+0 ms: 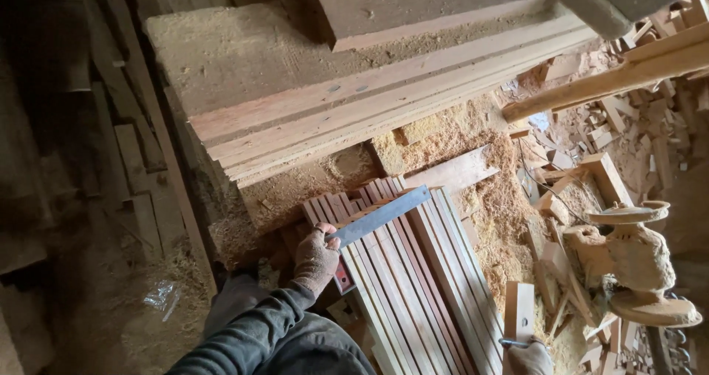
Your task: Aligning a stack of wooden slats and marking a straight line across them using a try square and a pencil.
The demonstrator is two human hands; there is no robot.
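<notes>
Head view is looking down on a workshop thick with sawdust. Largest in sight, a stack of planks (pixel 354 101) is lying across the top, running from lower left to upper right, with sawdust heaped on it. Below it, a bundle of slats (pixel 413 286) is lying side by side, their long axes running from the upper left down toward the lower right edge of the picture, close to the person's knees. To the right, offcuts (pixel 628 124) are scattered over the floor, and a dusty machine part (pixel 635 260) is standing near them.

Across the upper ends of the slats a steel square (pixel 380 216) is resting, its blade crossing the slats nearly at right angles and pointing up and to the right. Its stock end is sitting at the left edge of the bundle, under the left hand (pixel 316 260). That gloved hand is closing around the stock, pressing it against the outer slat, so the blade is reaching away from the grip over the wood.

At the bottom edge the right hand (pixel 528 356), also gloved, is pinching a pencil (pixel 513 342) that is pointing left. It is lying well apart from the blade, down along the slats; the left hand is the nearer one to the square.
</notes>
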